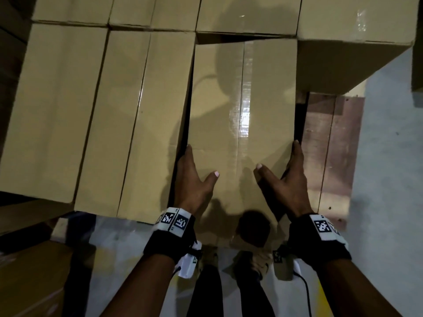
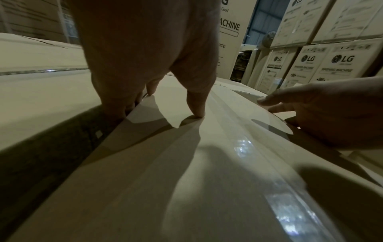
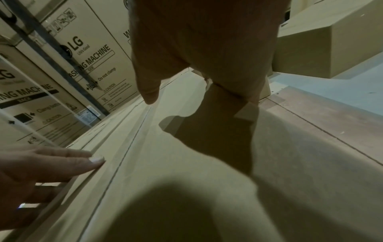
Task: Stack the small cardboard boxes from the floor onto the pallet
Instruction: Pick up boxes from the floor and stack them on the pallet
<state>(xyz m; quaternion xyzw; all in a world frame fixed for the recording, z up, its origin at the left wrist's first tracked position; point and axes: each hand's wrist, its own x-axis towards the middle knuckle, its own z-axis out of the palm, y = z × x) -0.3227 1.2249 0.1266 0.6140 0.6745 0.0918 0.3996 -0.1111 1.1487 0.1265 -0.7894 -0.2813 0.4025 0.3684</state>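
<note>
Head view, largest first: a wooden pallet (image 1: 329,143) carries a row of tan cardboard boxes (image 1: 135,115), with bare boards showing at the right. The long tan taped cardboard box (image 1: 240,106) lies between that row and the bare boards, its long axis running straight away from the person, near end overhanging (how far it is seated I cannot tell). The left hand (image 1: 192,179) and right hand (image 1: 286,181) clasp its 2 long sides, thumbs spread on top, equally near.
</note>
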